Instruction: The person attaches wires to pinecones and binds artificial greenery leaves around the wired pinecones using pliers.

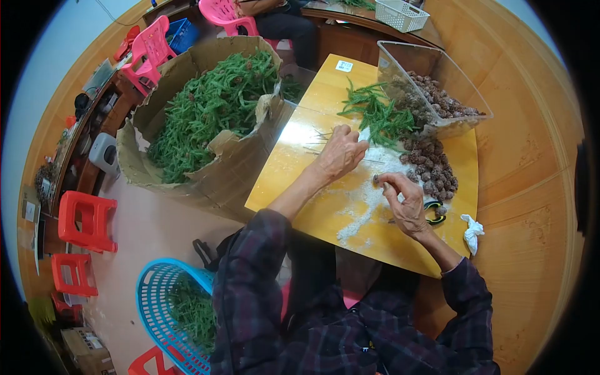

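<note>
My left hand [342, 153] is closed over the yellow table [300, 206], its fingers bent together beside several thin wire-like stems; what it grips is hidden. In the fingertips of my right hand [407, 205] is a small brown pine cone [376, 179]. White flakes [365, 215] are scattered across the tabletop between and below the hands. Green artificial-looking sprigs [380, 115] lie beyond my left hand. Past my right hand, brown pine cones [432, 167] are heaped. Scissors-like cutters with yellow-and-black handles [436, 214] lie partly hidden by my right hand.
A clear plastic bin [459, 122] of pine cones stands at the table's far right. To the left are a large cardboard box [140, 165] of greenery and a blue basket [150, 306]. Red stools [87, 220] line the floor. Another person [287, 31] sits beyond.
</note>
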The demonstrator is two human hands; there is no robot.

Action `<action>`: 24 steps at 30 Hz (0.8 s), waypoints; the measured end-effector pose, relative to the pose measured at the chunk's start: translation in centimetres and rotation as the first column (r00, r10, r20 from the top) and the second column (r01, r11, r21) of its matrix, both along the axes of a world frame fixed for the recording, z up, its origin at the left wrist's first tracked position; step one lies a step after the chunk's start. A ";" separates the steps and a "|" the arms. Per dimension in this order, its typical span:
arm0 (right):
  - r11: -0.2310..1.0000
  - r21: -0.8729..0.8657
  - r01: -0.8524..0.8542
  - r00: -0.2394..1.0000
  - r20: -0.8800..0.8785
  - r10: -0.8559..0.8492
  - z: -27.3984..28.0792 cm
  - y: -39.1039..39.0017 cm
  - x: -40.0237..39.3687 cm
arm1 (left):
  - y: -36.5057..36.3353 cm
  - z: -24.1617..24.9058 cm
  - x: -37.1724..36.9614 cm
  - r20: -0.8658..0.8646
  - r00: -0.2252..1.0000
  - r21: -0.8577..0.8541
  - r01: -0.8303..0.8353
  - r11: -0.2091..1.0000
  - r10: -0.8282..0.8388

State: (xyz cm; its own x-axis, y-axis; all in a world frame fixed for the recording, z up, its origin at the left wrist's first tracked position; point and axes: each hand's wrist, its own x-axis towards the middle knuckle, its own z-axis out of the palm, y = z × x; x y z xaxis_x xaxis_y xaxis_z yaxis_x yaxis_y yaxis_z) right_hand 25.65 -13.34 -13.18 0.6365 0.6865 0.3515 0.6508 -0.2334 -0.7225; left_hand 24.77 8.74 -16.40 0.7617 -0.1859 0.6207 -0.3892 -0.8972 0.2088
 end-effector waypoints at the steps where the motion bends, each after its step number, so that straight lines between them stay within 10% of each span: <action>1: 1.000 0.016 -0.007 1.000 -0.008 0.008 -0.4 0.2 0.1 | 0.0 0.2 -0.2 0.016 1.000 -0.030 0.008 1.000 -0.007; 10: 0.931 0.290 0.220 0.801 -0.599 -0.003 -1.0 2.6 0.5 | -3.0 1.7 -3.1 -0.021 0.998 -0.250 0.057 0.966 -0.065; 24: 0.900 0.414 0.139 0.779 -0.606 0.158 -0.4 3.1 1.8 | -5.0 0.4 -6.4 -0.177 0.984 -0.435 -0.063 0.898 -0.017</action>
State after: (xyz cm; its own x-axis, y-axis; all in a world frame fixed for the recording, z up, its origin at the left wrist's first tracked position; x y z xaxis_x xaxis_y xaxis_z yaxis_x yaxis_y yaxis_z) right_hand 27.48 -10.27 -13.61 0.8063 0.5755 0.1368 0.0334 0.1867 -0.9819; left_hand 18.34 3.72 -15.97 0.8646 0.0927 0.4939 -0.2919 -0.7074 0.6437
